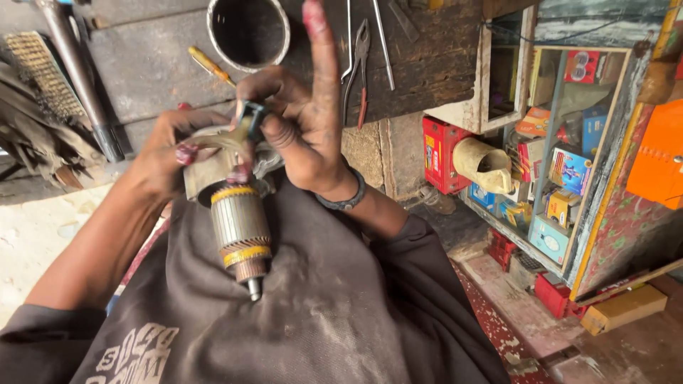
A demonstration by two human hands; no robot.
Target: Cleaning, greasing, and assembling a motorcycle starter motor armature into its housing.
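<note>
Left hand (167,153) is clamped around the pale metal end housing (206,171) of a motor armature (240,231), holding it over the lap with the shaft tip pointing down toward the dark shirt. Right hand (302,131) pinches a small dark part (250,112) at the top of the housing between thumb and bent fingers, with one finger sticking straight up. On the wooden workbench (420,57) beyond stands an open metal cylinder (249,28), dark inside; what it holds cannot be told. A yellow-handled screwdriver (210,65) lies beside it, pliers (359,67) to its right. Off to the right, a glass-fronted shelf cabinet (569,163) is packed with coloured cardboard boxes (569,171). A wire brush (43,71) sits far left.
</note>
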